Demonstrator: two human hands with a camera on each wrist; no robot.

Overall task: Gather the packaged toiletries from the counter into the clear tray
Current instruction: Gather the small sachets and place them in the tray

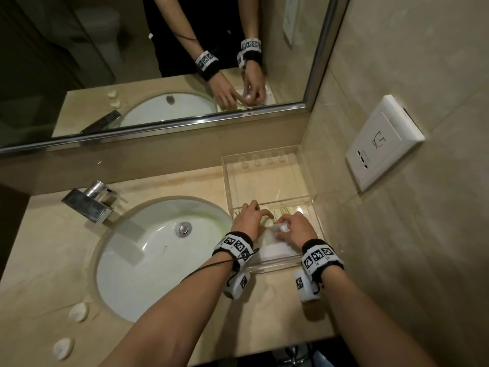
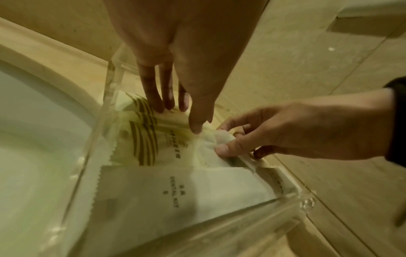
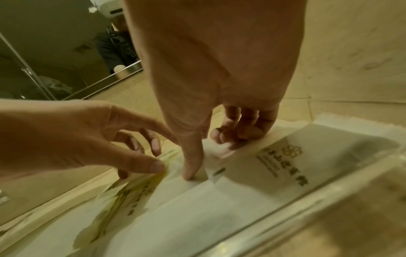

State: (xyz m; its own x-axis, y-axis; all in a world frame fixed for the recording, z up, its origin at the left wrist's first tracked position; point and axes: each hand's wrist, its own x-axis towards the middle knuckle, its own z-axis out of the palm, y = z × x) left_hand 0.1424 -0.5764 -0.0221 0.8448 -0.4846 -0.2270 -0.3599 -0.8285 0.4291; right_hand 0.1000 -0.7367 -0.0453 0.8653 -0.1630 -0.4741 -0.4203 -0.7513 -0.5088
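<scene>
The clear tray (image 1: pixel 225 181) stands on the counter right of the sink, against the wall. Flat packets lie in its near end: a yellow-striped one (image 2: pixel 142 139), a white dental kit (image 2: pixel 175 191) and a white packet with a gold logo (image 3: pixel 283 161). Both hands are inside the tray. My left hand (image 1: pixel 250 218) rests its straight fingertips (image 2: pixel 159 104) on the striped packet. My right hand (image 1: pixel 291 229) pinches a small white packet (image 2: pixel 222 139) between thumb and curled fingers, just above the others. Two round white wrapped items (image 1: pixel 78 312) lie on the counter's front left.
The white sink basin (image 1: pixel 158 255) and chrome faucet (image 1: pixel 87 205) fill the counter's left side. A mirror (image 1: pixel 158 62) runs along the back wall, and a white socket plate (image 1: pixel 383 144) sits on the right wall. The tray's far half (image 1: pixel 267 181) holds nothing.
</scene>
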